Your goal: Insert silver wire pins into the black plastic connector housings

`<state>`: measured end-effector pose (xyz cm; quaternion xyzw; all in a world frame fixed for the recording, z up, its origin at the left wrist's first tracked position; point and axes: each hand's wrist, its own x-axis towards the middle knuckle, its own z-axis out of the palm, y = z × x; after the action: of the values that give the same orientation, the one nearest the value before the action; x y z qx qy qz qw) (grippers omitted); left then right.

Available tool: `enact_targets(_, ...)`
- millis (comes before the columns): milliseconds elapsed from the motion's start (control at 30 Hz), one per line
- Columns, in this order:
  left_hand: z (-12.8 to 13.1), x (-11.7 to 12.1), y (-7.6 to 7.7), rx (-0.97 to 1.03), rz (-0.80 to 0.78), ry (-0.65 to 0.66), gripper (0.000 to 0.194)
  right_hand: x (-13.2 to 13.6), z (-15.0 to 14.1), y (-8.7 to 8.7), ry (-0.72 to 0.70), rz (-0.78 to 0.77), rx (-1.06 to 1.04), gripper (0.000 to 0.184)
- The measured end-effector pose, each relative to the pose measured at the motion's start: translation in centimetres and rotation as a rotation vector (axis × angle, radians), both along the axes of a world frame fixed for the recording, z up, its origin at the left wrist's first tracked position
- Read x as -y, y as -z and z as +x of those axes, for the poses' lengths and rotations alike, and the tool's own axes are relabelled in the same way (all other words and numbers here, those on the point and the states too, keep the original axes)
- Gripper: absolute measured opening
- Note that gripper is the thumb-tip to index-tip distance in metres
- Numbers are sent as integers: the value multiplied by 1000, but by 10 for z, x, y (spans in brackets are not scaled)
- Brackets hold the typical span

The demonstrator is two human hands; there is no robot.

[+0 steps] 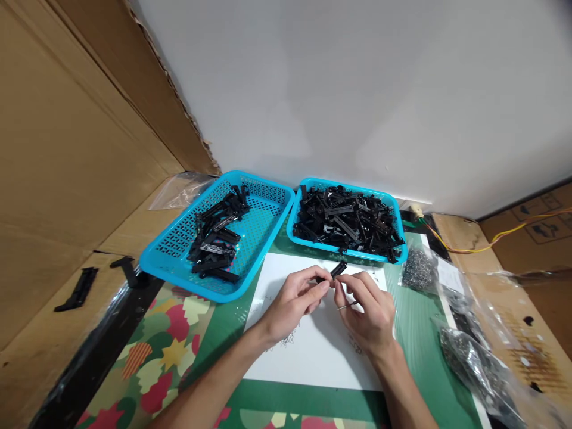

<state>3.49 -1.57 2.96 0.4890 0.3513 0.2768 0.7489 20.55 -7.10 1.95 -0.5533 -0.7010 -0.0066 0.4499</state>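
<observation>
Above the white sheet (313, 357), my left hand (297, 301) grips a narrow black plastic part (339, 269) between thumb and fingers. The part's far end sticks up past the fingertips. My right hand (369, 307) is closed, its thumb and index fingertip pinched at the near side of the same part. Whatever is between those fingertips is too small to make out. A thin metal rod (347, 305) pokes out from under the right hand's curled fingers. Small wire pieces (286, 339) lie on the sheet, partly behind my left wrist.
A blue basket (154, 268) at left holds some black parts; another blue basket (402, 253) behind my hands is heaped with them. Bags of small metal pieces (420, 271) lie at right. Two black parts (80, 290) rest on cardboard at left. A wall stands behind.
</observation>
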Motion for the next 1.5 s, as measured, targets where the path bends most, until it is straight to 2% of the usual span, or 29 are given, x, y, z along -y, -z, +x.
enact_targets(100, -1, 1, 1, -21, 62, 0, 29, 2, 0, -5, 24, -36, -87, 11)
enact_targets(233, 1, 3, -1, -76, 174, -24, 29, 4, -4, -10, 59, -174, -473, 11)
enact_targets(300, 3, 5, -1, -80, 180, -11, 32, 4, -7, -9, 50, -242, -635, 14)
enact_targets(400, 6, 7, 0, -57, 117, 3, 36, 2, -13, -6, 2, -294, -727, 16)
enact_targets(533, 8, 9, 2, -46, 64, 1, 34, 2, -19, -4, 17, -213, -617, 10)
enact_targets(667, 5, 8, 1, -71, 144, -23, 30, 4, -15, -5, 9, -133, -472, 10)
enact_targets(800, -2, 6, -1, -195, 377, -46, 22, 3, -6, -7, -53, -259, -491, 9)
enact_targets(900, -7, 3, -3, -342, 586, 20, 20, 2, 2, -7, -91, -331, -488, 9)
enact_targets(967, -9, 1, -4, -386, 631, 62, 20, 2, 6, -8, -129, -377, -470, 10)
enact_targets(1100, -9, -1, -4, -364, 595, 83, 20, 5, 12, -9, -174, -388, -449, 9)
enact_targets(1300, -9, 1, -2, -204, 460, 18, 29, 9, 7, -13, -127, -179, -390, 10)
enact_targets(1400, -11, 4, 0, -120, 359, 6, 23, 9, 2, -15, -133, -120, -351, 12)
enact_targets(1500, -12, 6, 3, -47, 308, 8, 28, 9, -1, -15, -151, -95, -334, 15)
